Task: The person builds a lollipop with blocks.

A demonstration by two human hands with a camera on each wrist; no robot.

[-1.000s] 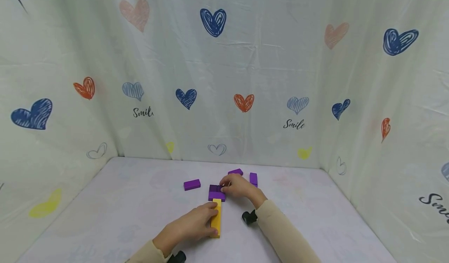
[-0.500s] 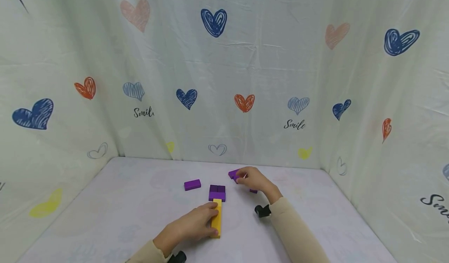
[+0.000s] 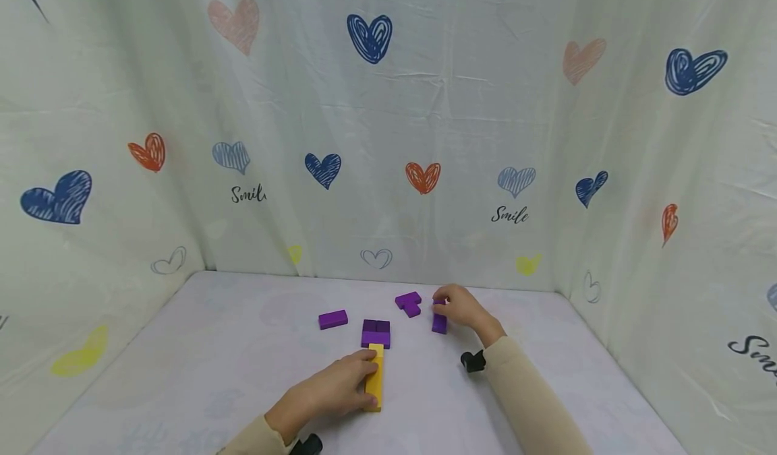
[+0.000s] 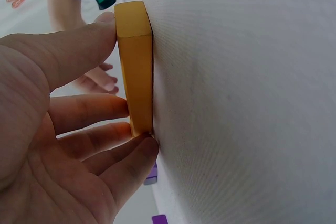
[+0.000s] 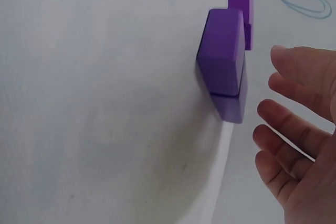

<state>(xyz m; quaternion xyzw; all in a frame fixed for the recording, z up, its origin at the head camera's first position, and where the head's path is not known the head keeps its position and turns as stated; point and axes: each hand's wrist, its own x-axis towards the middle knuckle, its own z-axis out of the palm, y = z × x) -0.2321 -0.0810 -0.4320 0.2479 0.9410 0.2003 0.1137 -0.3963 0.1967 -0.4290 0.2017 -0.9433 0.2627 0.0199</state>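
A long yellow block (image 3: 374,381) lies on the table, pointing away from me. My left hand (image 3: 340,381) grips it, thumb near one end and fingertips toward the other; the left wrist view shows the yellow block (image 4: 136,72) from its end. Just beyond it sits a group of purple blocks (image 3: 376,340), dark on top. My right hand (image 3: 464,307) hovers over a purple block (image 3: 440,324) at the right. In the right wrist view, the fingers (image 5: 286,116) are spread loosely, apart from the purple blocks (image 5: 220,51).
A T-like purple piece (image 3: 409,302) lies at the back, left of the right hand. Farther left is a single purple block (image 3: 332,319). Behind the white table (image 3: 212,347) hangs a curtain (image 3: 461,138) printed with hearts.
The right hand has left the purple group and moved right, past the T-like piece, to the purple block at the right. The left hand stays on the yellow block.
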